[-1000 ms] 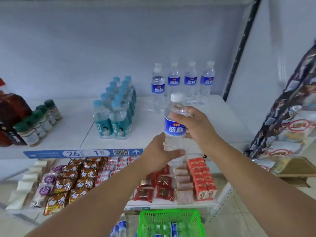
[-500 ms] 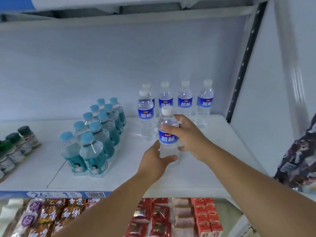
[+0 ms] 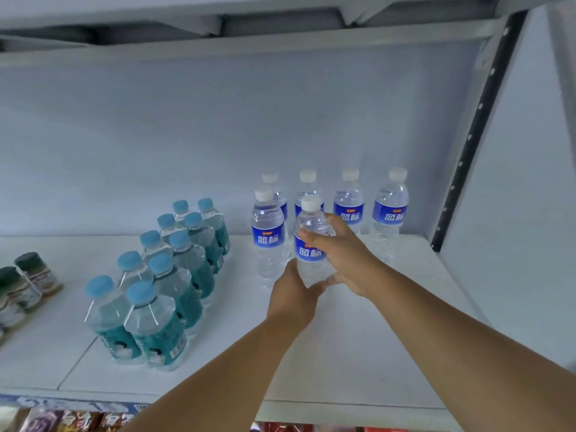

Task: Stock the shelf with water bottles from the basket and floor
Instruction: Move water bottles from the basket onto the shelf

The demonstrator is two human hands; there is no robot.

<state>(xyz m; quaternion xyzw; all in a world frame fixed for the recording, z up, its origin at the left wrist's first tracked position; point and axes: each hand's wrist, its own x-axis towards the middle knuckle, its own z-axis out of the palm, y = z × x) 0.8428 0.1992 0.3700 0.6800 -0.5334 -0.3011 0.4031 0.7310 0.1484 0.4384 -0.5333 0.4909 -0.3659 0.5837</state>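
On the white shelf [image 3: 343, 353], the left hand [image 3: 293, 294] cups the base and the right hand [image 3: 350, 260] grasps the label of the upright water bottle [image 3: 309, 254]. A matching bottle [image 3: 268, 238] stands just left, the back row [image 3: 349, 210] close behind and the teal-label bottles [image 3: 187, 275] farther left. The held bottle is now deeper in than half a second ago.

**Bright cool light, soft frame, bent edges**

Diffuse bluish-white light, source cannot be told. Faint soft shadows under the teal-label bottles [image 3: 162, 307] on the shelf [image 3: 358, 353]. Mild sheen on the water bottle [image 3: 307, 254]. Whole frame slightly soft. Wide-angle bend: black upright [image 3: 473, 135] leans, upper shelf [image 3: 280, 42] curves. Snack packs [image 3: 78, 420] at the bottom edge smeared.
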